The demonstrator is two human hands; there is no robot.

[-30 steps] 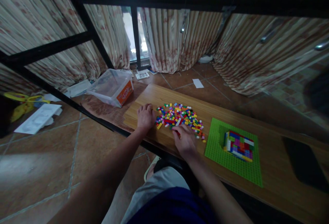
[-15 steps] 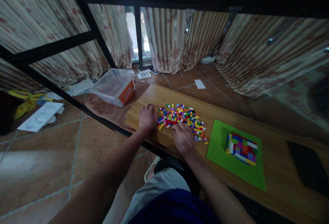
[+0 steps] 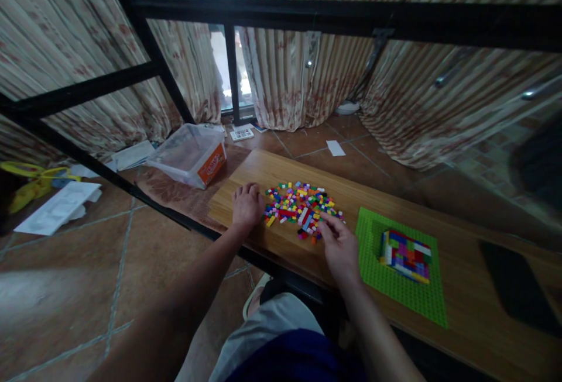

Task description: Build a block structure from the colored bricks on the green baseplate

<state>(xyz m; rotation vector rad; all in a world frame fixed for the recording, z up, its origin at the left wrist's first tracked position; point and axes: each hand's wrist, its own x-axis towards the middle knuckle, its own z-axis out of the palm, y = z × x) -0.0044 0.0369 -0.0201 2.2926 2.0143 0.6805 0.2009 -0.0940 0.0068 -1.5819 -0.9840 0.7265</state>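
Note:
A pile of small multicoloured toy bricks is spread on a wooden table. My left hand rests on the wood against the pile's left edge, fingers loosely bent and nothing visible in them. At the pile's right side, my right hand touches the bricks with its fingertips, thumb and fingers apart; it covers some bricks. To its right lies a green baseplate, bearing a low block built of bricks in many colours.
Beyond the table's left end stands a clear plastic box with an orange label. A dark flat object lies at the table's right. Black metal bars cross in front of striped curtains. White paper lies on the tiled floor.
My right hand has shifted right along the pile, uncovering bricks at its near edge, and its fingers have spread. My left hand stays beside the pile. The view has moved slightly.

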